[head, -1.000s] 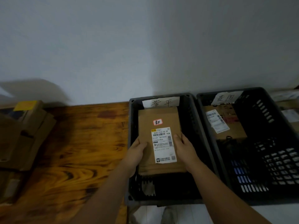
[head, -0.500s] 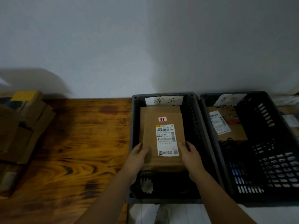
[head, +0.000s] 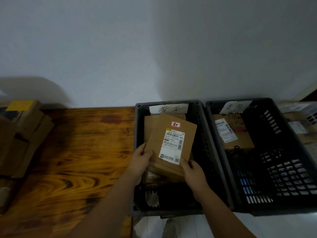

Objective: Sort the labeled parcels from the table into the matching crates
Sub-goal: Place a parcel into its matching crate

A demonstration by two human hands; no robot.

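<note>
A flat brown cardboard parcel (head: 158, 143) with a white shipping label and a small red-edged tag sits tilted inside the left dark crate (head: 137, 131), on top of another brown parcel. My left hand (head: 139, 160) grips its near left edge. Its near right corner is held by my right hand (head: 193, 171). A white handwritten sign (head: 169, 108) hangs on the crate's far wall. The right black crate (head: 281, 152) has its own sign (head: 234, 106) and holds a labeled brown parcel (head: 240, 134).
A wooden table (head: 68, 160) lies to the left of the crates, with a stack of brown cardboard parcels (head: 18, 134) at its far left. More packages (head: 303, 124) lie beyond the right crate. A pale wall stands behind everything.
Both hands have lowered the parcel deeper into the left crate and turned it clockwise, so it now lies askew on the parcel below.
</note>
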